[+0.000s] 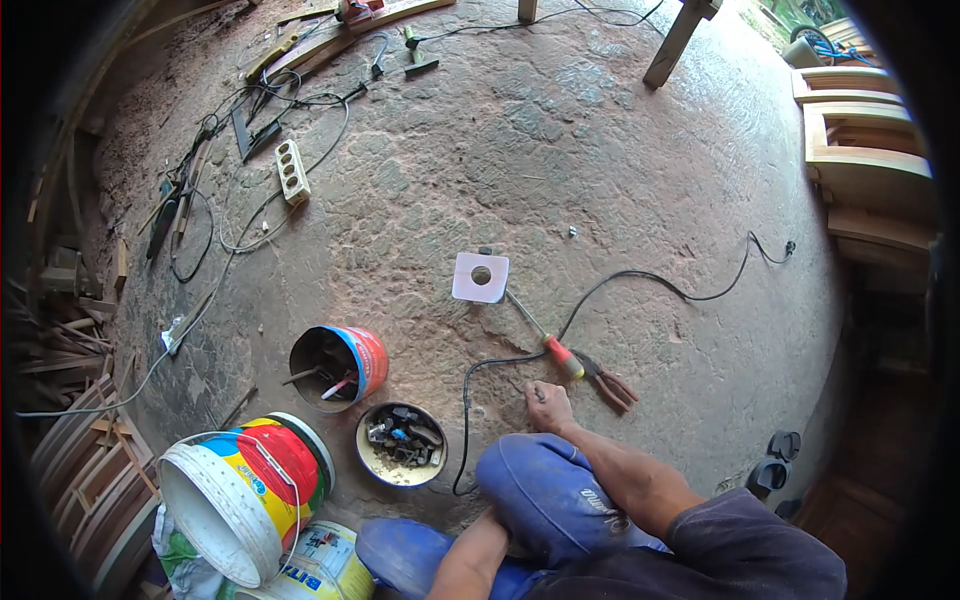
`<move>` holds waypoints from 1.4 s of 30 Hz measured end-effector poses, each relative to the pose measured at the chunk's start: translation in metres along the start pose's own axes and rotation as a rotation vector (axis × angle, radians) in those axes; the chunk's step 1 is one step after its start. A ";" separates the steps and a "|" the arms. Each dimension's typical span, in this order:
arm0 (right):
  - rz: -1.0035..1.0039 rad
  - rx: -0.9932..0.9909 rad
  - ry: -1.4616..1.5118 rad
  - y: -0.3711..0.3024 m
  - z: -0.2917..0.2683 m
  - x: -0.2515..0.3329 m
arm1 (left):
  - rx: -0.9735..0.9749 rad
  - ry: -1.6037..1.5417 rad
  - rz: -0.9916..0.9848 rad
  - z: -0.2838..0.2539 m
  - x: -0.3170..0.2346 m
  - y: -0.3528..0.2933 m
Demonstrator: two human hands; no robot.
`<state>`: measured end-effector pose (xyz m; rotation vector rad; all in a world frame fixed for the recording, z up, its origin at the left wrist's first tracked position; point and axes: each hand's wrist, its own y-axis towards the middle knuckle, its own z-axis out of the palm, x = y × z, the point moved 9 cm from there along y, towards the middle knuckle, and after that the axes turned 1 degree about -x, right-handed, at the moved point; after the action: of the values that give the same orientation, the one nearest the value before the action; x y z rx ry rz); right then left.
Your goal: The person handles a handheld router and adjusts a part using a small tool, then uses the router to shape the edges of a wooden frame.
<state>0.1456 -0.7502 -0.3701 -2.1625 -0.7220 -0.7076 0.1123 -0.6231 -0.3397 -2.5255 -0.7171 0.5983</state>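
Note:
My right hand [548,408] is closed near the floor, in front of my bent knee. A small dark bit shows at its fingers, too small to name. Just beyond it lie a screwdriver [562,356] with a red and yellow handle and pliers [612,388] with brownish handles. The screwdriver's tip reaches a pale square plate [467,285] with a round hole in it. A black cable [620,273] with a plug curves past these tools. My left forearm [472,562] comes in from below, and its hand is hidden behind my knee.
On the left stand a bowl [438,476] of small parts, an open tin [372,362] with tools and large paint buckets [215,515]. Farther off are a socket strip [292,172], tangled cords and a hammer [418,60]. Wooden furniture [865,135] lines the right side.

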 end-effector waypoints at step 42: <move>-0.372 -0.135 0.084 -0.023 -0.045 0.003 | -0.253 -0.055 -0.120 -0.007 -0.019 0.002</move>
<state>0.1207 -0.7714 -0.3313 -2.1241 -1.0724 -1.0590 0.1019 -0.6376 -0.3295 -2.6776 -1.0141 0.5685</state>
